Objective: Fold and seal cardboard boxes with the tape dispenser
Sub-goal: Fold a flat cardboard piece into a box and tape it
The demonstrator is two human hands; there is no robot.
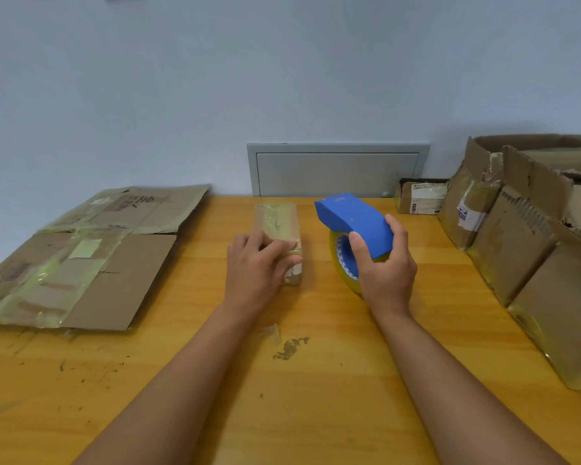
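Our right hand (384, 266) clamps around the blue tape dispenser (354, 223), thumb hooked over its near side and fingers wrapped over the far edge, while our left hand (257, 263) grips the near end of a small sealed cardboard box (277, 226), fingers curled over its top. Both sit near the middle of the wooden table (316, 397) — a broad orange-yellow surface scuffed with dark marks. Along the right edge we see a stack of large worn cardboard boxes (524, 250), their sides streaked with yellowed tape, leaning in a row from the wall toward us. On the left lies a flattened cardboard sheet (91, 260), crossed with strips of old tape and touching the wall at its far end. Behind the table, a grey wall panel (337, 169) is set low in the pale wall. Just beside the big stack, against the wall, rests a small labelled parcel (421, 196). The dispenser carries a roll of yellowish tape (339, 263) with a blue core, its lower edge close to the tabletop — well apart from the small box. A scrap of torn tape residue (289, 347) marks the table between our forearms.
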